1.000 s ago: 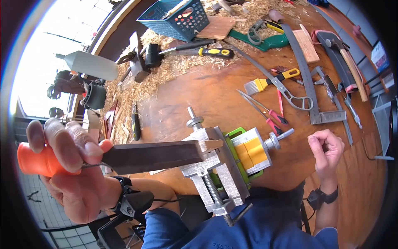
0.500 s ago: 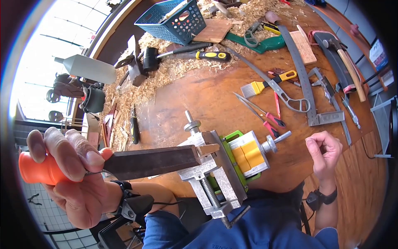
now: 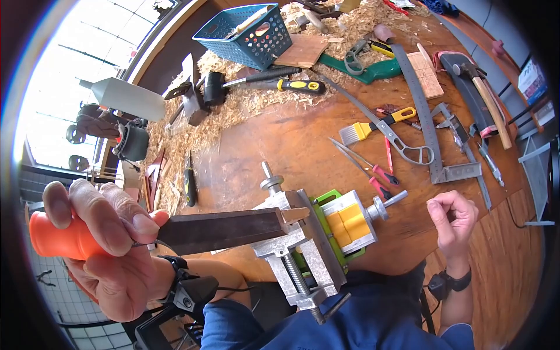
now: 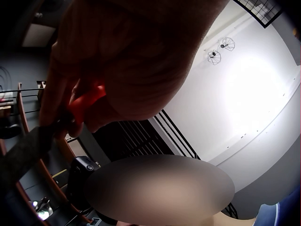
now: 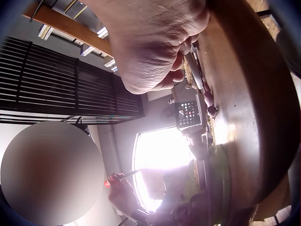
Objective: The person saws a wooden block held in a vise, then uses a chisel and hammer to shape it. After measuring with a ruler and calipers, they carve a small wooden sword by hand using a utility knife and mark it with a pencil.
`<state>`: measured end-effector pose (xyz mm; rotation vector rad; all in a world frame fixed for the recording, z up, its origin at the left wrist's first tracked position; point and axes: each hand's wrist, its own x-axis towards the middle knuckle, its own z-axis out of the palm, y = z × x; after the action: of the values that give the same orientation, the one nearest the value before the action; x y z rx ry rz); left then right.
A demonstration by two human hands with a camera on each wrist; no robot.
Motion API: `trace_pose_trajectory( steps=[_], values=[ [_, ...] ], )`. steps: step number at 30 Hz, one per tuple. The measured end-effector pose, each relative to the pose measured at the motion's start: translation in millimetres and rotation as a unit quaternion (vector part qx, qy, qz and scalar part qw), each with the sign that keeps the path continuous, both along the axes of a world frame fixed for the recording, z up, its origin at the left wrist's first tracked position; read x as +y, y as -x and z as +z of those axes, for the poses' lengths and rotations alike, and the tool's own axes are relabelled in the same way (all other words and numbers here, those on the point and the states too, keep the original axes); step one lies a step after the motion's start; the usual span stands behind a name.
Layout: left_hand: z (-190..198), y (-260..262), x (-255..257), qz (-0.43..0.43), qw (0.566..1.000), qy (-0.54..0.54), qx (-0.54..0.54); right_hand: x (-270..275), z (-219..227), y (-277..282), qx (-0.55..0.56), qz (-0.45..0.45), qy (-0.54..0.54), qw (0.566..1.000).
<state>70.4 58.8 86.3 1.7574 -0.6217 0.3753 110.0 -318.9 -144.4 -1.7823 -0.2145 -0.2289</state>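
In the head view, my left hand (image 3: 116,251) grips the orange handle (image 3: 64,235) of what looks like a flat file (image 3: 221,231) with a broad dark blade. Its far end lies over a small piece of wood (image 3: 296,215) held in the jaws of a metal vise (image 3: 306,256). The left wrist view has the hand from the palm side, with the orange handle inside it and the blade running off to the left. Over by the table's right edge, my right hand (image 3: 453,220) holds nothing, its fingers loosely curled.
A yellow-handled brush (image 3: 373,126), red-handled tools (image 3: 382,181), a handsaw (image 3: 402,140) and a steel square (image 3: 429,122) lie right of the vise. Shavings (image 3: 198,128), a mallet (image 3: 214,86) and a blue basket (image 3: 248,44) stand farther back.
The file has slid slightly to the right over the wood, the left hand moving with it. My right hand holds about the same place; the head view has shifted a little.
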Motion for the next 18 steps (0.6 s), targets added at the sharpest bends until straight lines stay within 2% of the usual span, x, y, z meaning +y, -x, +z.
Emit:
trace_pose_trajectory(
  steps=[8,18],
  values=[
    [1.8,-1.7,-5.3,0.023,1.0,0.007,0.005,0.3,-1.1,0.0,-0.005,0.0,-0.002,1.0],
    [-3.0,-1.7,-5.1,0.011,1.0,-0.001,-0.016,0.2,-0.6,-0.3,0.0,-0.001,-0.003,1.0]
  ],
)
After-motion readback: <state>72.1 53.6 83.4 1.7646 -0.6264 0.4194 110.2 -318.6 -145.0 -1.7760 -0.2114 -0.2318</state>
